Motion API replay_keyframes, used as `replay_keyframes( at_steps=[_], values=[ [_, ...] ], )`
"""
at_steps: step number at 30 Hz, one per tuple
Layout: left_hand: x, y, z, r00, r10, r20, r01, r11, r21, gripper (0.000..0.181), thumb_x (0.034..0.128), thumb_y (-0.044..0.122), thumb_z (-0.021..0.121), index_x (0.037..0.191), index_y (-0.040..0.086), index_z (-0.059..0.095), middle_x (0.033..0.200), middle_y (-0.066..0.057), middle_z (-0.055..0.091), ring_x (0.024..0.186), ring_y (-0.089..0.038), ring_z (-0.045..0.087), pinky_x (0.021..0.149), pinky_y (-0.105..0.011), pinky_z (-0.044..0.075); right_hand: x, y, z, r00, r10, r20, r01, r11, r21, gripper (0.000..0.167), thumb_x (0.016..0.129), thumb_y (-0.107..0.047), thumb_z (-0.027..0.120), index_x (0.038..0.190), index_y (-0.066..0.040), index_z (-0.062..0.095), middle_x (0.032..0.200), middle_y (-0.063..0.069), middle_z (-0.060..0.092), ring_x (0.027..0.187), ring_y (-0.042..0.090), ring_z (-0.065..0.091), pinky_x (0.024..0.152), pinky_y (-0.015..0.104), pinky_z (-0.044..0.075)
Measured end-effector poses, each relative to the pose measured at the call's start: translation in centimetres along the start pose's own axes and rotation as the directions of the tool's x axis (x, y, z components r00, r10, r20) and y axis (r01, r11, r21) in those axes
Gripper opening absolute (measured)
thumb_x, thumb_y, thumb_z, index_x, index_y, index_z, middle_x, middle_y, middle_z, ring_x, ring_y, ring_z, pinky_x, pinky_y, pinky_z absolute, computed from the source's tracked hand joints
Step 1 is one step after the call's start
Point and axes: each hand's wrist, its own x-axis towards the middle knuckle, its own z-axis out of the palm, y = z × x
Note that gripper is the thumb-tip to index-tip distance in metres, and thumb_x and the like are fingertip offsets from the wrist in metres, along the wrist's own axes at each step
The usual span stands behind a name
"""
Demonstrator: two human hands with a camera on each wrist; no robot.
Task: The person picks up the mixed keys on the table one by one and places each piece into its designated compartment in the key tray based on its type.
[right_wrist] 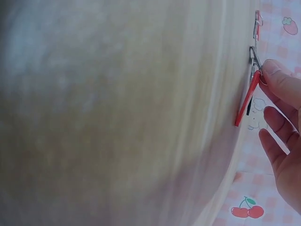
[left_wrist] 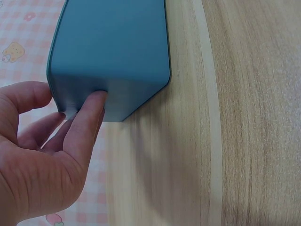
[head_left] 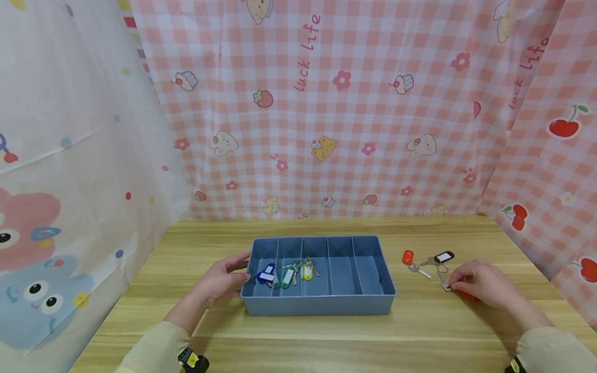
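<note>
Pinching red tag (right_wrist: pixel 247 98) near its ring in right grip (head_left: pixel 485 285), right of tray (head_left: pixel 319 305); bracing tray's left wall with left grip (head_left: pixel 219 280), fingers uncurled. Likely mid pick-up, probably needing lift, then carry to tray. Inside, left to right, separate compartments: blue tags (head_left: pixel 267 278), green tag (head_left: pixel 287 277), yellow tag (head_left: pixel 307 271). On tabletop (head_left: pixel 322 342): black tag (head_left: pixel 444 257).

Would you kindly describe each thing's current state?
Blue tray: upright, open-topped, touched by the left grip
Blue tags: in tray, leftmost compartment
Green tag: in tray, second compartment
Yellow tag: in tray, third compartment
Unheld red tag: on table
Black tag: on table
Other red tag: held in right grip
</note>
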Motion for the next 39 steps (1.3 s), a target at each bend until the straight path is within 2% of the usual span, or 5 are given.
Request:
replay_keyframes(
  at_steps=[5, 13, 25, 35, 39],
  values=[
    [0.0, -0.1, 0.0, 1.0, 0.004, -0.007, -0.004, 1.0, -0.007, 0.062, 0.091, -0.007, 0.058, 0.149, 0.001, 0.041, 0.148, -0.03, 0.04, 0.125, -0.047, 0.049, 0.086, -0.057, 0.053, 0.0, -0.3, -0.2, 0.999, 0.046, -0.025, -0.045, 0.999, 0.03, 0.024, 0.073, -0.006, 0.085, 0.074, -0.026, 0.072, 0.075, -0.022, 0.064, 0.073, 0.0, 0.051, 0.066, 0.025, 0.043],
    [0.0, 0.0, 0.0, 1.0, 0.012, -0.011, -0.012, 1.0, 0.002, 0.062, 0.0907, -0.006, 0.058, 0.149, 0.001, 0.041, 0.147, -0.029, 0.041, 0.124, -0.046, 0.05, 0.086, -0.056, 0.054, 0.3, -0.9, -0.9, 0.996, 0.09, -0.006, -0.088, 0.986, 0.143, 0.019, 0.078, -0.001, 0.08, 0.076, -0.018, 0.074, 0.074, -0.017, 0.066, 0.071, -0.004, 0.053, 0.061, 0.019, 0.045],
    [0.0, -0.2, -0.1, 1.0, 0.01, -0.017, -0.009, 1.0, 0.014, 0.061, 0.0913, -0.005, 0.059, 0.149, 0.003, 0.042, 0.148, -0.029, 0.041, 0.125, -0.045, 0.05, 0.087, -0.057, 0.053, 0.6, -1.8, -1.5, 0.983, 0.181, -0.009, -0.179, 0.977, 0.116, 0.016, 0.081, -0.007, 0.08, 0.08, -0.021, 0.075, 0.075, -0.017, 0.065, 0.075, -0.001, 0.053, 0.065, 0.027, 0.046],
    [0.1, -0.3, -0.1, 1.0, 0.007, -0.014, -0.007, 1.0, 0.01, 0.061, 0.0913, -0.005, 0.059, 0.149, 0.003, 0.042, 0.148, -0.028, 0.041, 0.124, -0.045, 0.051, 0.087, -0.057, 0.053, 1.1, -2.5, -1.8, 0.981, 0.174, -0.084, -0.168, 0.983, 0.073, 0.018, 0.078, -0.005, 0.081, 0.078, -0.022, 0.075, 0.08, -0.017, 0.065, 0.081, -0.001, 0.053, 0.071, 0.025, 0.044],
    [0.2, -0.2, 0.0, 1.0, 0.007, -0.017, -0.006, 1.0, 0.019, 0.061, 0.0914, -0.005, 0.06, 0.149, 0.003, 0.042, 0.147, -0.028, 0.041, 0.124, -0.045, 0.051, 0.086, -0.057, 0.053, 1.4, -2.9, -1.9, 0.98, 0.182, -0.084, -0.175, 0.981, 0.084, 0.015, 0.08, -0.007, 0.081, 0.08, -0.022, 0.076, 0.081, -0.016, 0.066, 0.083, 0.0, 0.053, 0.071, 0.026, 0.044]
  ],
)
